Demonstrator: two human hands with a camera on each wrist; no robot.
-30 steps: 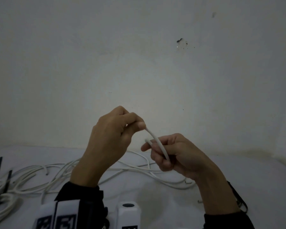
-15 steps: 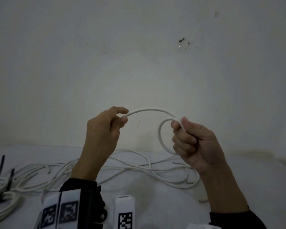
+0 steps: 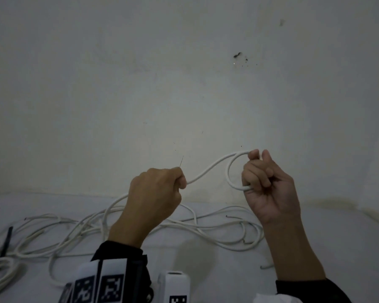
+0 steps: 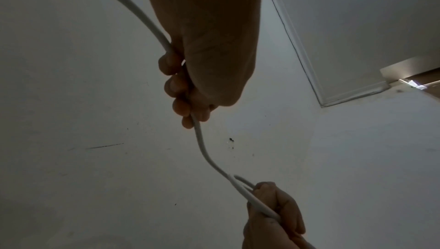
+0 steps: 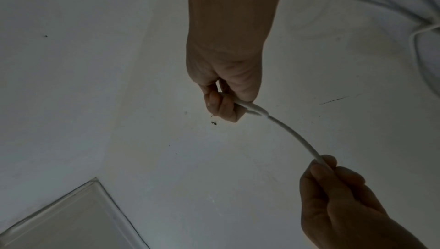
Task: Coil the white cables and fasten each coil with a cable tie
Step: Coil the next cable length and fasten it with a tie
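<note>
Clenched around the white cable [image 3: 208,169], my left hand [image 3: 153,200] had all four fingers [image 4: 175,87] curled over the run, which entered the fist from the wrist side and left it past the index finger. My right hand [image 3: 269,189] grasped the same cable, its fingers folded over one small loop [image 3: 232,171] (a single turn, seen edge-on from both wrist cameras). I held the loop upright, with its top arc meeting my right fingertips and its bottom arc tucked under my curled right fingers.

Between the two hands the cable rose in a shallow S-curve from my left fist up to the top of the loop. Both hands were raised off the white surface [image 3: 337,248], in front of the wall [image 3: 184,84].

Relative to the held loop, the remaining items were located as follows:

1. Loose white cables [image 3: 206,230] lay tangled on the surface below the loop, spreading well to its left.
2. Black cable ties [image 3: 8,239] stood among cable bundles far to the lower left of the loop, at the frame edge.
3. A dark chipped mark [image 3: 237,55] sat on the wall well above the loop.

I could not tell where the free end of the held cable lay.
</note>
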